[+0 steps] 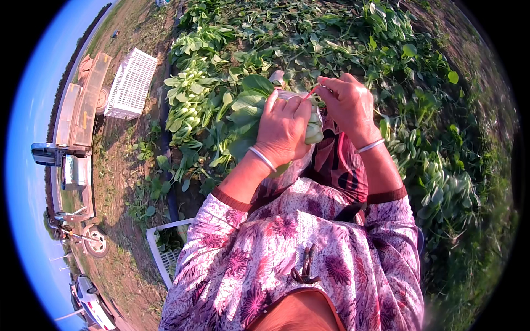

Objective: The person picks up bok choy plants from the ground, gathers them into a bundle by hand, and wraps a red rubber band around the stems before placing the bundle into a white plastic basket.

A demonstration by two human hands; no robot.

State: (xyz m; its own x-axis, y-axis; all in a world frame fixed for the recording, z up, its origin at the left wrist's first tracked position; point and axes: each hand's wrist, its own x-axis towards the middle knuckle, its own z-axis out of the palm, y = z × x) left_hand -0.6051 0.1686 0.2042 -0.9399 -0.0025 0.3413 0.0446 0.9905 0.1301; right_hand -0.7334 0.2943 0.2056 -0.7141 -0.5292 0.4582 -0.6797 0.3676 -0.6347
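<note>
My left hand (285, 128) grips a bundle of leafy greens with pale stalks (314, 131), held above my lap. The bundle's broad green leaves (247, 111) point to the left, and clear plastic film seems to lie around part of it. Just right of the bundle, my right hand (345, 101) pinches a thin red tie (311, 92) between thumb and fingers. The tie stretches from there towards the fingers of my left hand. Its far end is hidden.
Cut greens lie in a row (186, 99) at the left, with more plants on the right (445, 186). A white plastic crate (169, 225) stands by my left elbow. Farther left are stacked white crates (132, 82), a three-wheeled cargo vehicle (89, 111), a motorcycle wheel (96, 242) and cars (94, 308).
</note>
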